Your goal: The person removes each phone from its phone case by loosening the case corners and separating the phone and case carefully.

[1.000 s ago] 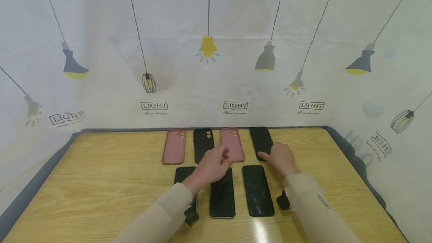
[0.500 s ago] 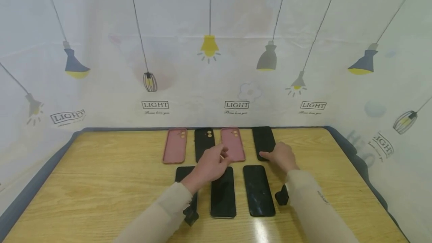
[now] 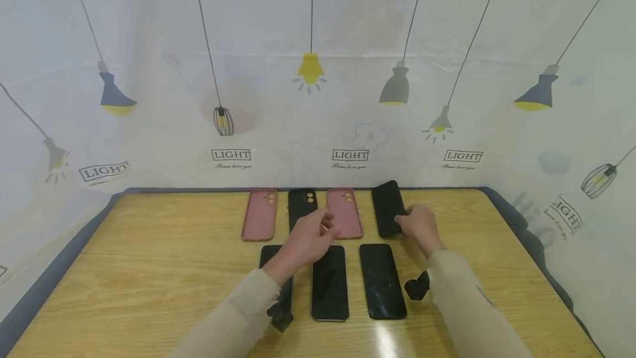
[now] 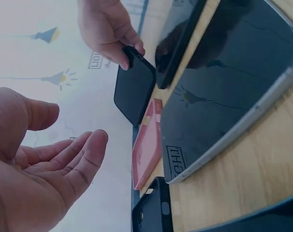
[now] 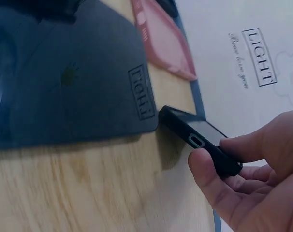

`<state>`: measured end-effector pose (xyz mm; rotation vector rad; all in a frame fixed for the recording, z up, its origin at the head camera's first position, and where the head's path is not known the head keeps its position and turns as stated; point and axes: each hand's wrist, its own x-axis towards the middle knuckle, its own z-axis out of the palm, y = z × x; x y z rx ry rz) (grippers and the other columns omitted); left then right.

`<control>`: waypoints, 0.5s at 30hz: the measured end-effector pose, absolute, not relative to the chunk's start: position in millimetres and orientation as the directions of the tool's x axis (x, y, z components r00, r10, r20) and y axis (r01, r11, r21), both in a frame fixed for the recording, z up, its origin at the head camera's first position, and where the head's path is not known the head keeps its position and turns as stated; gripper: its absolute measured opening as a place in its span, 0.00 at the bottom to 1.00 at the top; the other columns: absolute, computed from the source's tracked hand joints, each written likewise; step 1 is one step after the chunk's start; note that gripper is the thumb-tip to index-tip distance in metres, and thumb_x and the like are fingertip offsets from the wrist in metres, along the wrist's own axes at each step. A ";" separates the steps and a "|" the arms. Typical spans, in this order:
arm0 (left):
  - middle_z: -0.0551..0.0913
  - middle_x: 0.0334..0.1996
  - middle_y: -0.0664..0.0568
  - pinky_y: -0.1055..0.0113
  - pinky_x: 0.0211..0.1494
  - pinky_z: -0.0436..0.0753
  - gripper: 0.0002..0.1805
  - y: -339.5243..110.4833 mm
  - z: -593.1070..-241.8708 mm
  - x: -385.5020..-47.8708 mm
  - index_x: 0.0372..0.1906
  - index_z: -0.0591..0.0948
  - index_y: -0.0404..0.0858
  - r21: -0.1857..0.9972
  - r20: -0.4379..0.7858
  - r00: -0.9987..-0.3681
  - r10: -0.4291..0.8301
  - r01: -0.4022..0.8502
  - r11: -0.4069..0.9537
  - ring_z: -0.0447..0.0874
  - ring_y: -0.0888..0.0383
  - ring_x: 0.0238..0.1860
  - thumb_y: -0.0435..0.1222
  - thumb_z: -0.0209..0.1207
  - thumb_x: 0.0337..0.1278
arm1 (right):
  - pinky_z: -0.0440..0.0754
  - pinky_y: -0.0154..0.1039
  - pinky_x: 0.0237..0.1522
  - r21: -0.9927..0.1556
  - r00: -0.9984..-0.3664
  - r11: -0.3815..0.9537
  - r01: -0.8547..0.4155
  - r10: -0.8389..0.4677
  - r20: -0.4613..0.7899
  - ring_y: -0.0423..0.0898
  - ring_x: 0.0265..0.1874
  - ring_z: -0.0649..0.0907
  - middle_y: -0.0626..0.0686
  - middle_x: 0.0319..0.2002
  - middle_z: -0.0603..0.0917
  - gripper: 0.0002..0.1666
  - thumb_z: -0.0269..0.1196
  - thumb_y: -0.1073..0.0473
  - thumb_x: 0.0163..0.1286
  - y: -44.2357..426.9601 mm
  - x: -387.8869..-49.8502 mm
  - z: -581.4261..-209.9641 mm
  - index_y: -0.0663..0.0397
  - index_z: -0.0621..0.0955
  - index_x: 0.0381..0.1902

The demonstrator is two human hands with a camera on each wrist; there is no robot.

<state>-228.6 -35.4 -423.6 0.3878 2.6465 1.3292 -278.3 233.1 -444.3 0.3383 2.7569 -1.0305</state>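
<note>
My right hand (image 3: 419, 228) pinches the near right corner of a black-cased phone (image 3: 387, 209) at the back right. In the right wrist view the thumb and fingers grip the end of this phone (image 5: 195, 135) near its charging port, and it is tilted off the table. My left hand (image 3: 308, 239) hovers over the middle with fingers loosely bent and nothing between them, as the left hand (image 4: 45, 164) in its own wrist view confirms. Near it lie a pink phone case (image 3: 344, 217), a partly hidden black phone case (image 3: 300, 203) and a dark-screened phone (image 3: 330, 289).
Another pink phone case (image 3: 259, 217) lies at the left end of the back row. The front row also has a phone (image 3: 382, 283) on the right and a partly covered phone (image 3: 268, 253) on the left. A printed cloth (image 3: 278, 98) stands behind the wooden table (image 3: 149, 269).
My right hand has shifted its grip along the near edge of the black-cased phone, which has gone from flat to tilted, its far end raised. My left hand has hardly moved.
</note>
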 end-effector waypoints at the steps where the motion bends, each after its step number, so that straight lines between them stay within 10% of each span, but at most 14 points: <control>1: 0.83 0.55 0.45 0.54 0.51 0.86 0.20 -36.1 -423.1 -228.0 0.64 0.77 0.36 0.808 -0.019 -0.955 0.295 0.159 0.567 0.83 0.50 0.52 0.42 0.58 0.76 | 0.76 0.59 0.65 -0.656 -0.957 0.702 0.278 0.146 -0.249 0.61 0.51 0.87 0.78 0.69 0.68 0.32 0.56 0.60 0.79 232.6 -276.8 -443.3 0.80 0.66 0.70; 4: 0.83 0.55 0.45 0.54 0.52 0.85 0.20 -37.9 -422.4 -226.6 0.65 0.77 0.36 0.822 -0.008 -0.957 0.290 0.159 0.547 0.83 0.50 0.52 0.41 0.58 0.76 | 0.76 0.60 0.65 -0.736 -0.955 0.614 0.287 0.128 -0.266 0.55 0.38 0.91 0.78 0.71 0.65 0.31 0.54 0.62 0.80 232.4 -271.7 -441.6 0.80 0.64 0.71; 15: 0.83 0.56 0.43 0.54 0.51 0.86 0.20 -40.1 -422.3 -224.6 0.65 0.77 0.36 0.861 0.002 -0.963 0.271 0.139 0.488 0.85 0.50 0.51 0.40 0.57 0.77 | 0.87 0.53 0.49 -0.887 -0.983 0.424 0.185 0.076 -0.169 0.61 0.43 0.89 0.80 0.64 0.72 0.29 0.55 0.63 0.81 223.1 -246.8 -437.4 0.82 0.66 0.69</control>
